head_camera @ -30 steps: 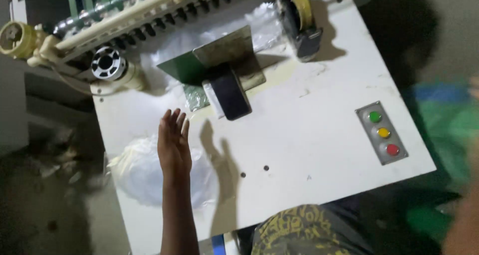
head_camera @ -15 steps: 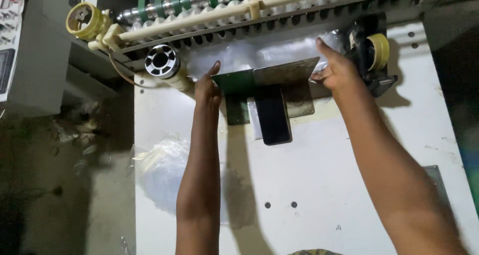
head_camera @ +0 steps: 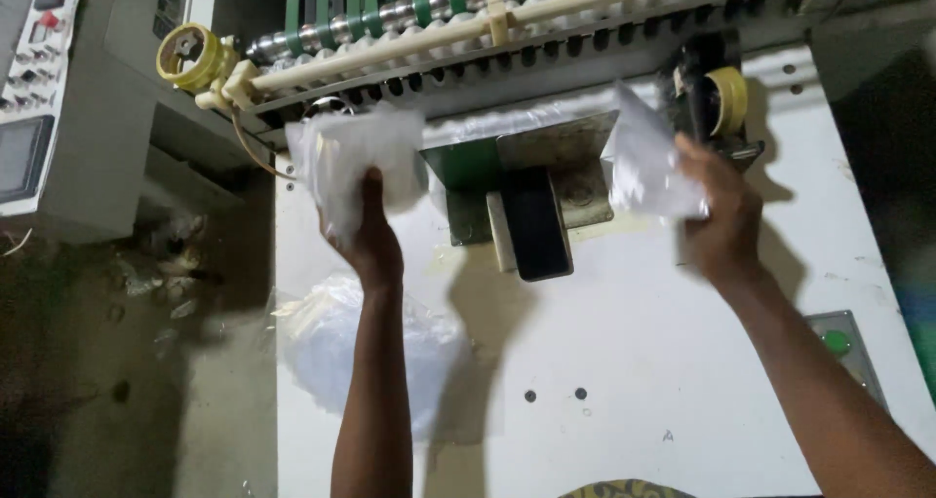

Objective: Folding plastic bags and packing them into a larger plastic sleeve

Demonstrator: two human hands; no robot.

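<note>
Here both arms reach up over the white machine table [head_camera: 682,362]: the left hand [head_camera: 375,245] is clenched around a crumpled clear plastic bag [head_camera: 351,157] just below the green-belted rollers [head_camera: 409,1], and the right hand [head_camera: 726,220] grips a second clear bag [head_camera: 648,162] beside the yellow wheel [head_camera: 726,98]; between them lies a black phone [head_camera: 536,223], and a heap of bags [head_camera: 327,347] overhangs the table's left edge

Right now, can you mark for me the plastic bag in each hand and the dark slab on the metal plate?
Left-hand bag [head_camera: 353,155], head view: middle of the crumpled clear plastic above the fingers.
Right-hand bag [head_camera: 643,162], head view: centre of the flat clear sheet.
Dark slab [head_camera: 538,223], head view: middle of its black face.
</note>
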